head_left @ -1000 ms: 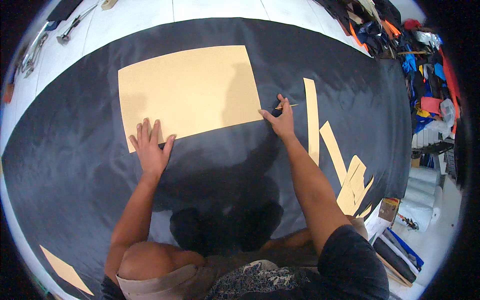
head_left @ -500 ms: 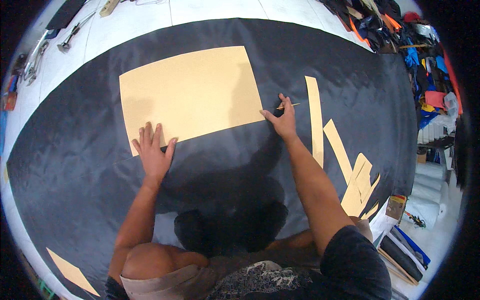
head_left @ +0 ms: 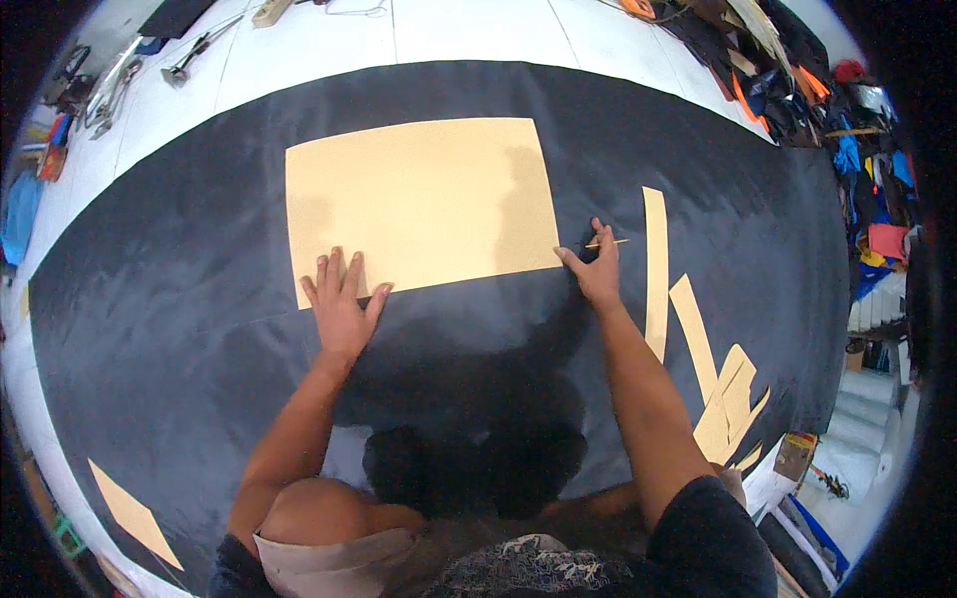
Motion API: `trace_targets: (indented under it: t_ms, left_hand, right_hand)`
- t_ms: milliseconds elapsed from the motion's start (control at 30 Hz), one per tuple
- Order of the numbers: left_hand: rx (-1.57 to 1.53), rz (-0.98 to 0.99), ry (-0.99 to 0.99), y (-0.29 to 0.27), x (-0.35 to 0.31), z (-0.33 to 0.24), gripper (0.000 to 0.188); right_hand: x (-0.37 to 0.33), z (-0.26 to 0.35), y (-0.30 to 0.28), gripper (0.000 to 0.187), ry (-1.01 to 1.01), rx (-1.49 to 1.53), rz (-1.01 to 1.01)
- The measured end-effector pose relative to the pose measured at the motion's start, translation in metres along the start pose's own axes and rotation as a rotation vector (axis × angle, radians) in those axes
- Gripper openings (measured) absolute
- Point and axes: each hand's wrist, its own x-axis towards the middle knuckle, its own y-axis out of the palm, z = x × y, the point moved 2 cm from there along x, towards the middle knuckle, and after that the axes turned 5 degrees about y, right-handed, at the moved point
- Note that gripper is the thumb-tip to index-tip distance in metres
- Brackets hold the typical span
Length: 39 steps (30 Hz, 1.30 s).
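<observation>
A large tan sheet of card (head_left: 429, 199) lies flat on black, slightly shiny material (head_left: 459, 369). My left hand (head_left: 342, 304) rests with spread fingers on the sheet's near left corner, its thumb along the near edge. At the near right corner, the thumb of my right hand (head_left: 598, 267) touches the sheet's edge. A thin, light-coloured, pen-like stick (head_left: 620, 241) is held between the fingers of that hand and points right. Its exact kind is too small to make out.
Right of my right hand lie a long tan strip (head_left: 655, 269), a shorter strip (head_left: 695, 334) and several tan offcuts (head_left: 726, 409). Another tan piece (head_left: 133, 511) is at the near left. Coloured scraps (head_left: 877, 199) are heaped at the far right, beyond the black material; metal tools (head_left: 194, 58) lie far left.
The whole view has shifted, so the sheet and both hands appear farther right and mostly lower. Relative to the sheet, my hands look nearly unmoved, and the stick is still in my right hand.
</observation>
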Motion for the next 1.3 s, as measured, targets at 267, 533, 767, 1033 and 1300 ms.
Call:
trace_targets:
  t_ms: [267,533,767,1033,1300]
  left_hand:
    - [0.0,0.011,-0.015,-0.004,0.0,0.001,0.068]
    - [-0.003,-0.026,0.005,-0.005,0.002,-0.006,0.067]
    - [0.012,-0.035,0.0,-0.005,0.0,0.001,0.068]
    - [-0.02,-0.04,-0.012,-0.008,-0.003,0.004,0.071]
    - [-0.04,0.001,-0.042,-0.011,-0.003,-0.002,0.07]
  right_hand:
    - [-0.002,0.008,-0.002,0.101,0.001,0.022,0.041]
    - [0.004,-0.002,-0.002,0.101,-0.036,0.014,0.016]
    - [0.003,0.013,0.0,0.095,-0.076,-0.04,0.013]
    - [0.001,0.002,0.005,0.091,-0.046,0.033,0.044]
    - [0.008,-0.004,0.0,0.094,-0.068,-0.041,0.074]
